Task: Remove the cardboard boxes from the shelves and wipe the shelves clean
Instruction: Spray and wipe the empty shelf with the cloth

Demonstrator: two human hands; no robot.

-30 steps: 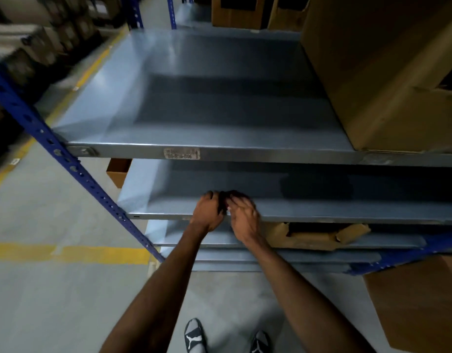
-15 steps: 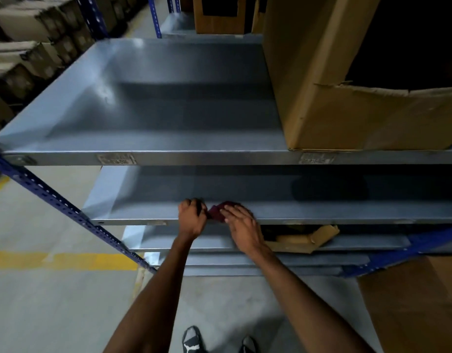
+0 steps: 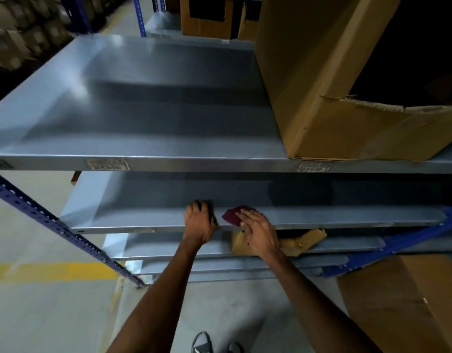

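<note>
- The wide grey metal top shelf (image 3: 148, 103) spans most of the view, its left and middle bare and gleaming; two small printed labels (image 3: 107, 164) sit on its front lip.
- A large torn-edged brown cardboard box (image 3: 321, 98) stands on the right part of that top shelf, its open top dark inside.
- The grey metal second shelf (image 3: 334, 215) runs just below, and both hands are at its front edge.
- A blue perforated steel upright (image 3: 56, 225) slants down the left side of the rack to the grey concrete floor (image 3: 36, 314), which carries a yellow painted stripe (image 3: 54, 271).
- Another brown cardboard box (image 3: 403, 301) stands on the floor at the lower right.
- A crumpled flat piece of brown cardboard (image 3: 298, 242) lies on the third shelf, partly behind the right wrist.
- The left hand (image 3: 199, 220) has its fingers curled over the front lip of the second shelf, gripping the edge.
- The right hand (image 3: 255, 225) lies flat, fingers straight and slightly spread, pressing down on the cloth.
- The small dark red cloth (image 3: 232, 215) rests on the second shelf near the front edge, half covered by the right fingers, just beside the left hand but apart from it.
</note>
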